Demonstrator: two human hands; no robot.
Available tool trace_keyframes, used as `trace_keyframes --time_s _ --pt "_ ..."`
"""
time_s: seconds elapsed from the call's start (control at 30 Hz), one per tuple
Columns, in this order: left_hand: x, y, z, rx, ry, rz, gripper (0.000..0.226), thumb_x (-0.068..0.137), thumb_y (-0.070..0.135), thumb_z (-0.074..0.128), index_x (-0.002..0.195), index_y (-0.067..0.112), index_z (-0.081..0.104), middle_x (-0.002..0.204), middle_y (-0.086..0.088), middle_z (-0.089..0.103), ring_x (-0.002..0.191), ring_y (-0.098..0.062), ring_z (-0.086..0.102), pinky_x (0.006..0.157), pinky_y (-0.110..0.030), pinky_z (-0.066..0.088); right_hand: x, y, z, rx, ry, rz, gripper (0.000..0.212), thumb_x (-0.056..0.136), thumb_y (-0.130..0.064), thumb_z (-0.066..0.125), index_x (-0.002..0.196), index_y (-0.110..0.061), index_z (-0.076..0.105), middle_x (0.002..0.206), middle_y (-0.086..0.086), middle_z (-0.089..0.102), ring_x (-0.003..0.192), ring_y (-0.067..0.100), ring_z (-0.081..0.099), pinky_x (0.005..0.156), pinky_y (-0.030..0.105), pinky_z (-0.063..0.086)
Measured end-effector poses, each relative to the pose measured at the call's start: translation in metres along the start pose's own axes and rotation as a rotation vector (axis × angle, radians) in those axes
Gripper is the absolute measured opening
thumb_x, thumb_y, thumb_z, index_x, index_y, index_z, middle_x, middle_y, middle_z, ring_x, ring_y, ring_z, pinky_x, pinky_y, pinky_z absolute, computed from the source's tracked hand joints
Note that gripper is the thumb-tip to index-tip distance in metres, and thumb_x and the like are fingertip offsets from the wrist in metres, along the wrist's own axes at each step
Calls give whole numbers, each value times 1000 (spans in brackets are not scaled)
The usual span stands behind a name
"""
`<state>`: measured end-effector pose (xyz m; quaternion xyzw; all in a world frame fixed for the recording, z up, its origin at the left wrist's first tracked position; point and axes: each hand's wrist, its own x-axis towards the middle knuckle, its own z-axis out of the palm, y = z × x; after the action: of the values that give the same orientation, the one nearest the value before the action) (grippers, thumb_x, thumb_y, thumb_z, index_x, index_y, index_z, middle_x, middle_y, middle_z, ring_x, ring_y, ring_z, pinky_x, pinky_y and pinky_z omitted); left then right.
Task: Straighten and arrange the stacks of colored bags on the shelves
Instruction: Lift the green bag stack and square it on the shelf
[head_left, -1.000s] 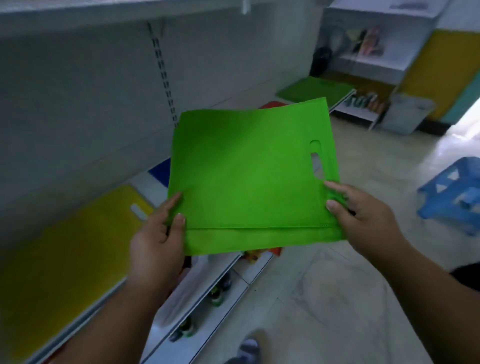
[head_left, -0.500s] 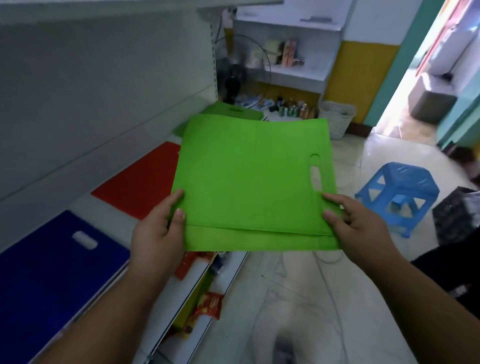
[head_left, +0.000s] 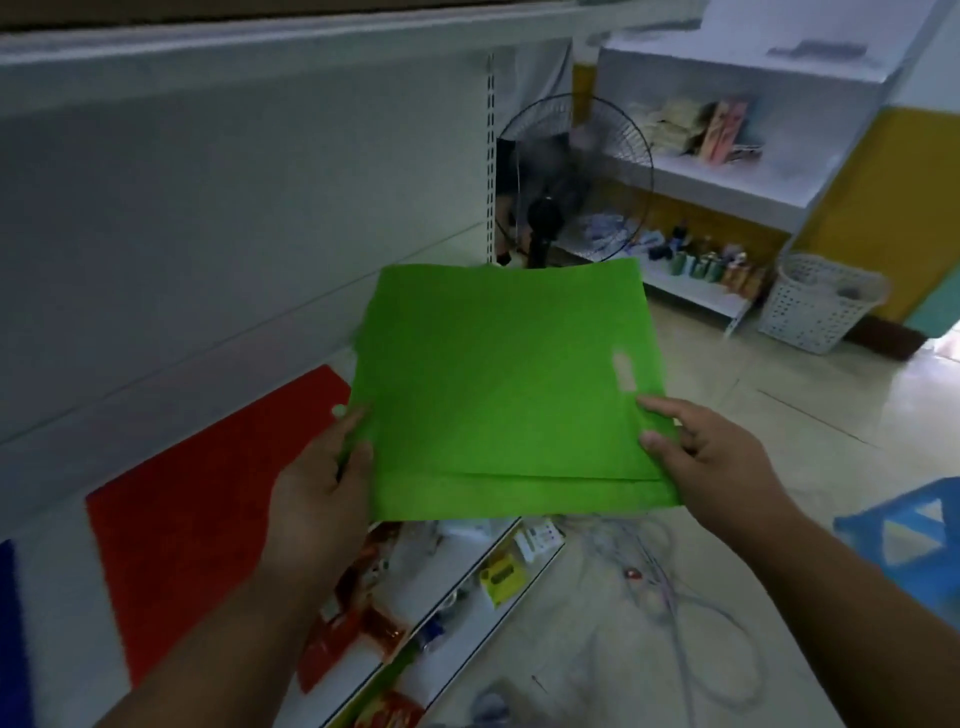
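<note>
Green bags (head_left: 498, 384), a thin stack of at least 2, held flat and roughly level in the air in front of the shelf (head_left: 62, 613), just past its front edge; handle cutout (head_left: 623, 373) sits at the right side, so the opening end points right and the closed end points left toward the shelf back panel; the under bag sticks out along the near edge, edges not flush. Long axis hard to call, looks close to square, maybe a bit wider left-right. Left hand (head_left: 317, 499) pinches the near-left corner, thumb on top, fingers under & hidden; right hand (head_left: 711, 457) pinches the near-right corner just below the cutout, thumb and forefinger on top. Red bags (head_left: 208, 499) lie flat on the shelf to the left of the green ones, partly under the left hand; blue bags (head_left: 10, 634) show at the far left edge, w/ a strip of bare shelf between. Fan (head_left: 571, 182) stands behind the far edge of the green stack, at the shelf end. Lower shelf (head_left: 457, 587) under the hands carries small packets, red & yellow, blurred. White basket (head_left: 815, 306) on the floor at right, contents can't tell. Blue stool (head_left: 904, 540) at right edge; cable (head_left: 691, 618) loops on the floor between
</note>
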<state>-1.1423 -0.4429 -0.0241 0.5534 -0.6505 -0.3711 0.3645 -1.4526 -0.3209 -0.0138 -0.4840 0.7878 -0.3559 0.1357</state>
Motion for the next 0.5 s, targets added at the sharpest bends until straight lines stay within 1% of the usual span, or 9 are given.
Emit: trace_keyframes --time_s 0.03,0.1,0.17,0.27,0.33,0.37,0.43,0.47,0.5 --pt "12 5 10 13 5 -14 37 99 29 50 132 46 54 137 5 57 117 -22 60 101 -43 47 19 4 -2 -2 -21 -6 38 92 -28 65 129 -33 61 112 1 70 99 18 66 87 34 51" --pt "36 25 29 40 20 -34 39 101 22 47 138 33 53 136 5 56 118 -13 53 103 -33 42 58 11 -12 -3 -44 -24 39 93 -30 63 132 -33 59 122 3 67 108 20 63 92 33 49" --pt "59 43 47 65 34 -48 38 102 23 46 139 30 52 137 4 55 117 -14 53 101 -32 43 94 19 -24 -23 -71 -39 40 94 -30 62 134 -33 57 126 4 65 112 20 61 88 28 44" --pt "85 62 70 85 113 -45 38 102 21 46 139 27 53 138 3 55 115 -9 51 93 -26 39 149 30 -30 -7 -127 -82 39 95 -30 60 134 -32 56 124 5 65 101 16 60 78 23 42" --pt "95 68 87 104 207 -50 38 102 18 45 138 24 54 135 3 56 112 -8 51 90 -24 37 187 38 -24 16 -194 -126 39 95 -30 60 135 -32 56 127 3 64 104 15 61 80 24 45" --pt "97 68 95 112 257 -63 37 102 17 45 137 24 55 129 4 60 106 -8 54 86 -24 39 206 42 -18 34 -239 -153 40 95 -30 60 135 -31 56 131 2 62 111 18 60 86 27 46" --pt "97 62 111 136 364 -121 36 102 16 43 133 27 57 107 6 66 82 -10 60 68 -29 45 244 46 -7 64 -350 -220 41 96 -29 60 136 -30 55 135 -1 59 124 20 55 93 27 44" --pt "95 60 118 151 411 -168 36 101 17 43 132 29 57 98 2 66 71 -14 60 62 -34 46 261 47 -1 70 -415 -248 41 96 -29 60 137 -31 54 137 -2 57 127 20 52 94 26 42" --pt "93 58 124 168 441 -209 36 101 17 42 130 31 57 95 -4 66 64 -17 59 58 -37 47 277 48 3 78 -476 -276 43 95 -28 60 137 -32 52 138 -2 56 129 20 50 94 24 39"
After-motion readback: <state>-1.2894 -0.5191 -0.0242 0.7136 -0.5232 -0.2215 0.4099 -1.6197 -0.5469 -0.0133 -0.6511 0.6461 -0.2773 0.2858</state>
